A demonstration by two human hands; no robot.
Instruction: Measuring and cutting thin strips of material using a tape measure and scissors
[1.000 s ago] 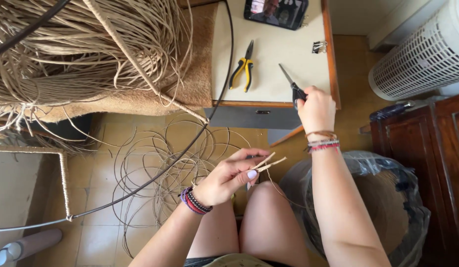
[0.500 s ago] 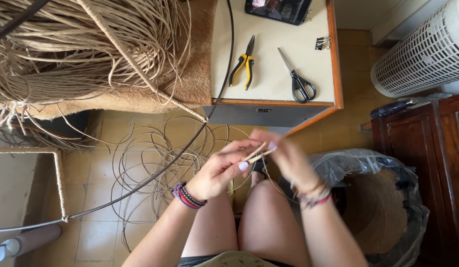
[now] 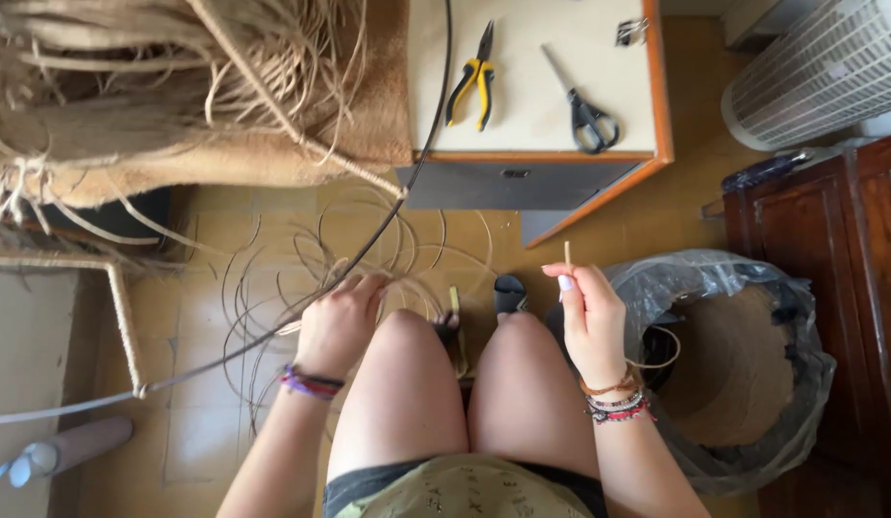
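I am sitting with my knees in front of me, and I take my right knee (image 3: 522,355) as the mark for everything else. Just to the right of it, my right hand (image 3: 589,321) is closed in a pinch around a thin cane strip (image 3: 566,255). The short stub of the strip sticks straight up out of my fingertips, so its long axis runs away from me toward the table (image 3: 532,105). Below my wrist, a pale loop of the same strand curves out to the right, in front of the bin lined with a clear plastic bag (image 3: 752,364).

On the far side of the knee from that, past my left leg, my left hand (image 3: 338,321) is curled palm down over the loose coils of cane (image 3: 302,278) spread on the tiled floor. Its fingers are bent onto the strands, but I cannot tell whether they actually grip one. The two hands are well apart, with both knees between them.

Beyond the knee, on the table, lie yellow-handled pliers (image 3: 472,72) and black scissors (image 3: 582,107), both pointing away from me. A dark cable (image 3: 407,182) slants from the table down past my left hand.
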